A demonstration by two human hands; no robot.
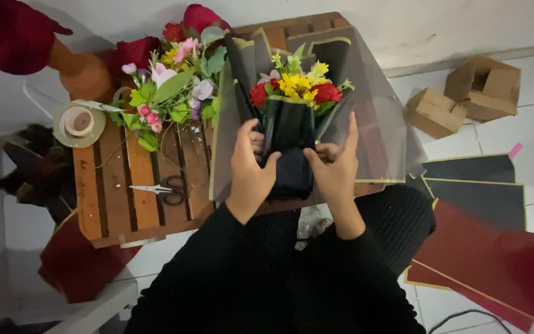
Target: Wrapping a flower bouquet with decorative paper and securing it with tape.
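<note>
A small bouquet of yellow and red flowers sits wrapped in black paper on top of a translucent grey wrapping sheet. My left hand grips the left side of the black wrap. Against the wrap's right side presses my right hand, its index finger stretched up along the sheet. Both hands squeeze the wrap around the stems over a wooden slatted crate.
A loose bunch of pink, red and green flowers lies at the crate's upper left. Scissors and a tape roll rest on the crate. Small cardboard boxes and black and red paper sheets lie on the floor right.
</note>
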